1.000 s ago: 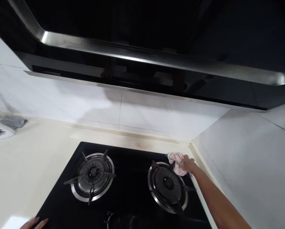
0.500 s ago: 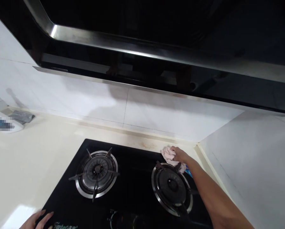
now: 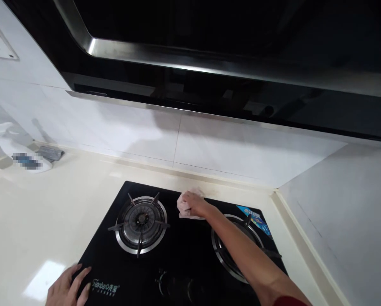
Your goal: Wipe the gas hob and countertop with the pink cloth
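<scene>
A pale pink cloth [image 3: 183,209] is lying bunched at the rear edge of a black glass cooktop [image 3: 184,242], partly overlapping the light countertop [image 3: 72,199] behind it. The right hand [image 3: 195,203] is gripping the cloth from above, its fingers curling together and clamping on the fabric; the cloth is showing beneath the fingers and bulging out to their left, behind them and in front of them. The right forearm [image 3: 241,253] is reaching across the cooktop from the lower right, a red sleeve [image 3: 289,301] showing at its near end, and is partly covering the right burner [image 3: 241,224]. The left burner [image 3: 141,222] is standing uncovered. The left hand [image 3: 68,287] is resting, holding nothing, on the cooktop's front left edge, its fingers lying slightly apart near the white lettering [image 3: 105,287] and well apart from the cloth. A blue sticker [image 3: 256,219] is marking the rear right corner of the glass. Farther out, a white spray bottle [image 3: 21,153] is leaning on the left beside a grey object [image 3: 51,153], and a black range hood [image 3: 209,55] is overhanging the whole scene
</scene>
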A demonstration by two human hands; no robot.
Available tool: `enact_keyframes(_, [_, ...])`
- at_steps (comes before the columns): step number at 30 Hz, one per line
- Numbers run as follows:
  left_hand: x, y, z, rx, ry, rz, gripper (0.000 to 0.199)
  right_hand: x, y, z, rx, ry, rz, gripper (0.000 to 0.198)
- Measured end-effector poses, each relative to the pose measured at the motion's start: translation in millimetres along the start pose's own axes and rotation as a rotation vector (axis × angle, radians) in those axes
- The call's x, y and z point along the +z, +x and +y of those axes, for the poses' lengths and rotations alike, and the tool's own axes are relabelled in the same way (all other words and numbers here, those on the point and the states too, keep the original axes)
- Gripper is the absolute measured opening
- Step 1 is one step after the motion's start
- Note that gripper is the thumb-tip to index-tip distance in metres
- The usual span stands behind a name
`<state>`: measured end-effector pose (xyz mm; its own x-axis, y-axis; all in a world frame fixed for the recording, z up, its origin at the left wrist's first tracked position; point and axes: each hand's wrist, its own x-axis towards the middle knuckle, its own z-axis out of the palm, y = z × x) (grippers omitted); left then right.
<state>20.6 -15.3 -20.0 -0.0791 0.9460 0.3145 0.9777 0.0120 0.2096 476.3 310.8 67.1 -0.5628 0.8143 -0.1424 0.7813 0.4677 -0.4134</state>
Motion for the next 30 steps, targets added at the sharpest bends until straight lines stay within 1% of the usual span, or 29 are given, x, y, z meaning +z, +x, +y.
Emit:
enact_keyframes(3, [1.2, -1.4, -1.2, 0.000, -0.003, 0.000, 0.046, 23.4, -12.0, -40.9, -0.043, 0.021, 0.007, 0.062])
enact_keyframes(5, [3.8, -3.0, -2.9, 0.005, 0.001, 0.008, 0.046, 26.5, -29.2, -51.4, -0.035, 0.032, 0.004, 0.064])
enact_keyframes(6, [5.2, -3.8, -3.5, 0.008, 0.004, 0.011, 0.046, 22.9, -37.9, -50.3, -0.008, 0.033, 0.006, 0.064])
enact_keyframes(8, [7.1, -4.8, -3.8, 0.017, 0.010, 0.010, 0.045, 6.1, -52.3, -37.1, 0.104, 0.017, 0.025, 0.063])
enact_keyframes(12, [6.1, -3.7, 0.7, 0.033, 0.022, 0.023, 0.044, -38.4, -62.1, 6.2, 0.463, -0.075, 0.093, 0.055])
enact_keyframes(13, [5.0, -2.8, 2.4, 0.035, 0.026, 0.029, 0.044, -44.5, -61.6, 13.9, 0.540, -0.101, 0.093, 0.055])
enact_keyframes(15, [2.5, -0.7, 5.8, 0.039, 0.040, 0.038, 0.042, -46.2, -59.0, 20.3, 0.639, -0.149, 0.078, 0.061])
enact_keyframes(18, [-0.3, 1.9, 9.8, 0.052, 0.061, 0.030, 0.042, -28.4, -54.8, 7.6, 0.658, -0.206, 0.071, 0.079])
enact_keyframes(19, [-0.8, 2.5, 10.7, 0.057, 0.066, 0.018, 0.042, -20.1, -54.4, -1.0, 0.647, -0.222, 0.077, 0.079])
enact_keyframes(22, [-0.3, 2.8, 12.0, 0.061, 0.075, -0.012, 0.044, 5.3, -59.8, -33.4, 0.601, -0.251, 0.097, 0.066])
enact_keyframes(24, [1.4, 2.5, 11.8, 0.057, 0.069, -0.012, 0.044, 22.8, -71.7, -56.8, 0.571, -0.255, 0.102, 0.061])
enact_keyframes(27, [5.3, 1.9, 10.7, 0.074, 0.045, 0.017, 0.044, 51.0, -101.3, -87.8, 0.549, -0.243, 0.091, 0.060])
enact_keyframes(30, [9.2, 1.3, 9.5, 0.097, 0.037, 0.054, 0.044, 75.4, -132.0, -104.9, 0.569, -0.224, 0.083, 0.065])
